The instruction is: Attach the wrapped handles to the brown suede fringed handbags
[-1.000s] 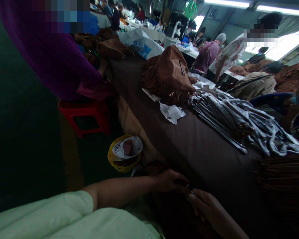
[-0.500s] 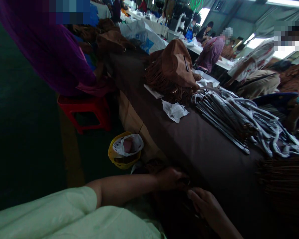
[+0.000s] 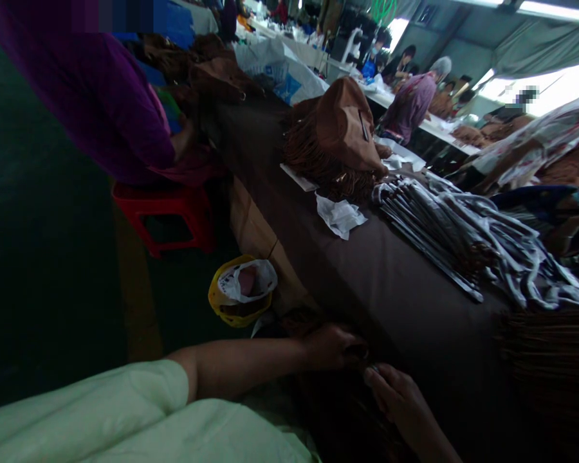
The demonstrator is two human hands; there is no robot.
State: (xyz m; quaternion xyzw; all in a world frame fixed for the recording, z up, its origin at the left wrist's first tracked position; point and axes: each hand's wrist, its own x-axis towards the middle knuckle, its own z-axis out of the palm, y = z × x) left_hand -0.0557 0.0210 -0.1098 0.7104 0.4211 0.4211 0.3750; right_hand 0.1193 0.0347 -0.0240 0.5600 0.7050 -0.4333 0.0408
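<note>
My left hand (image 3: pixel 336 346) reaches across at the near edge of the brown-covered table, its fingers curled closed in deep shadow. Just to its right, my right hand (image 3: pixel 392 387) is pinched closed, thumb against the fingers, with a small gap between the two hands. What they grip is too dark to make out. Dark brown fringed material (image 3: pixel 303 319) shows beside the left wrist, and more dark material lies below both hands. Farther up the table sits a brown fringed bag (image 3: pixel 343 125) with a flap, beside a crumpled white paper (image 3: pixel 340 216).
Many dark straps in white wrapping (image 3: pixel 444 231) lie on the right of the table (image 3: pixel 361 263), above a stack of brown strips (image 3: pixel 550 341). A yellow basket (image 3: pixel 215 302) with a white bag stands on the floor. A person in purple (image 3: pixel 120 109) sits on a red stool (image 3: pixel 161 199).
My hands have barely moved and stay close together. The person in purple has shifted an arm slightly left. At the right, a person in a patterned top has moved farther right.
</note>
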